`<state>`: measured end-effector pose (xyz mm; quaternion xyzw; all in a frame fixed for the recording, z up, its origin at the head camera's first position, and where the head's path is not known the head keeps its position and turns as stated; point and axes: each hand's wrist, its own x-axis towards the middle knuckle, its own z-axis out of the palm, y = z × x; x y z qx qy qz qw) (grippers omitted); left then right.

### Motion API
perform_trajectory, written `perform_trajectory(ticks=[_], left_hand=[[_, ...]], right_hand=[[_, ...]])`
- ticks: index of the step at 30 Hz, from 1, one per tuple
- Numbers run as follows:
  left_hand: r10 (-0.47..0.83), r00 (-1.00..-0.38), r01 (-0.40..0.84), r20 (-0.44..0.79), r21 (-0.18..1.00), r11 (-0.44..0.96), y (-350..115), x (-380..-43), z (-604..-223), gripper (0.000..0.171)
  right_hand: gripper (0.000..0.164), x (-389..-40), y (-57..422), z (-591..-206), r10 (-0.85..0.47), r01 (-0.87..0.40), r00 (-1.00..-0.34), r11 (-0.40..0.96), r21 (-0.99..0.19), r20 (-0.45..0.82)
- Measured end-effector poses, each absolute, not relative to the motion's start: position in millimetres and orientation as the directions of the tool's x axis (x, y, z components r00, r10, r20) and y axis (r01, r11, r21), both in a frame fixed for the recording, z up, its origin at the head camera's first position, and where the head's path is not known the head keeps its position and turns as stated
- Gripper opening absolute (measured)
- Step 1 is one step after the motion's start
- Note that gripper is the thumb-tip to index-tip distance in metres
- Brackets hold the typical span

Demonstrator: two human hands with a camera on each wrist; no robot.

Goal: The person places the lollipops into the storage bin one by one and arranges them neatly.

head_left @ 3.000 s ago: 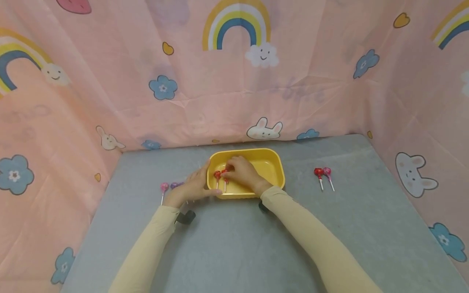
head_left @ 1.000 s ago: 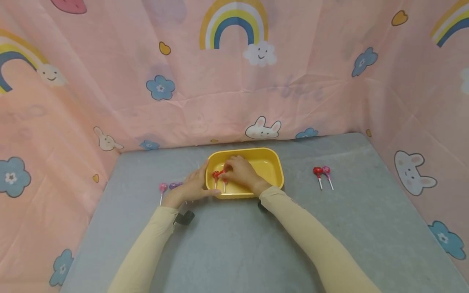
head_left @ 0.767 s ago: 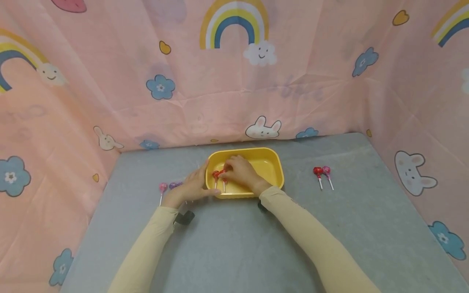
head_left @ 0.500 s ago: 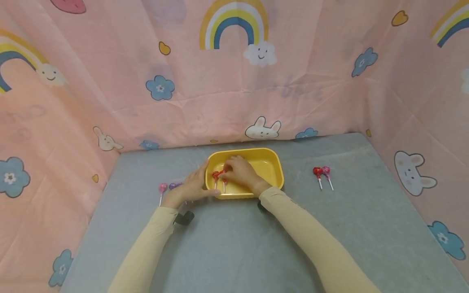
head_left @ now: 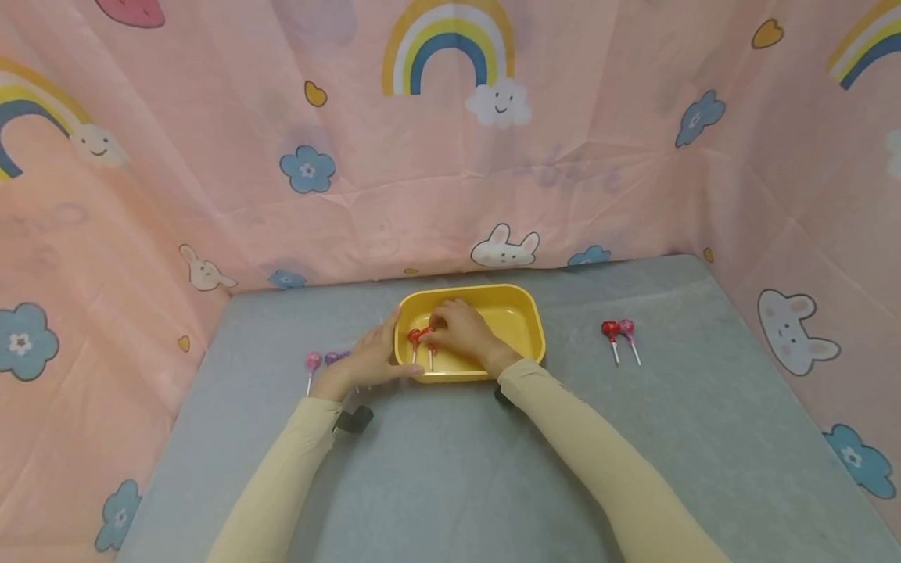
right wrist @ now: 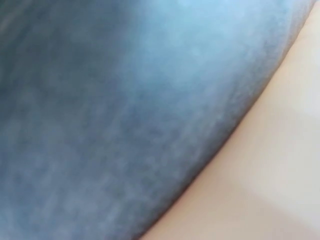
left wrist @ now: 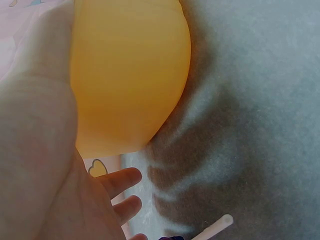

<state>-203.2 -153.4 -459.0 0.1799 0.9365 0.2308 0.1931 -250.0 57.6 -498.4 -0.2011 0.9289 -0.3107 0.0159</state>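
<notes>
I've got the left hand (head_left: 373,358) spread, fingers straight along the left end of the yellow tray (head_left: 521,317) on the bench (head_left: 436,469), thumb at its near rim; the right hand (head_left: 461,328) is inside, fingertips apparently pinching a red lollipop (head_left: 426,331), mostly hidden under it. I see a second red lollipop (head_left: 414,336) beside that one, at the tray's left end. Bench also has a pink lollipop (head_left: 313,360) and purple candy (head_left: 332,358) near the left wrist, plus a red-and-pink pair (head_left: 612,329) well right of the tray.
</notes>
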Motion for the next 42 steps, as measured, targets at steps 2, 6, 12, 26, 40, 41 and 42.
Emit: perform_trajectory(ticks=[2, 6, 12, 26, 40, 41, 42], left_hand=[[0.433, -0.859, 0.256, -0.273, 0.504, 0.825, -154, -203, -460, 0.121], [0.436, -0.858, 0.260, -0.272, 0.501, 0.825, -154, -203, -461, 0.121], [0.427, -0.861, 0.253, -0.277, 0.495, 0.831, -153, -204, -463, 0.120], [0.420, -0.864, 0.251, -0.277, 0.486, 0.837, -153, -207, -466, 0.120], [0.409, -0.866, 0.232, -0.287, 0.495, 0.837, -152, -205, -463, 0.118], [0.410, -0.866, 0.232, -0.287, 0.494, 0.838, -152, -205, -463, 0.118], [0.410, -0.865, 0.232, -0.288, 0.494, 0.838, -152, -205, -463, 0.118]], right_hand=[[0.027, -250, 57, -499, -0.385, -0.368, -0.917, 0.724, -0.584, 0.101], [0.028, -250, 58, -499, -0.386, -0.372, -0.916, 0.727, -0.577, 0.104], [0.029, -251, 58, -498, -0.381, -0.358, -0.920, 0.729, -0.583, 0.088], [0.028, -251, 61, -493, -0.375, -0.325, -0.925, 0.715, -0.619, 0.053], [0.032, -246, 68, -480, -0.399, -0.264, -0.915, 0.705, -0.658, -0.062], [0.033, -246, 69, -479, -0.404, -0.261, -0.912, 0.704, -0.661, -0.071], [0.033, -245, 69, -477, -0.414, -0.262, -0.907, 0.700, -0.664, -0.078]])
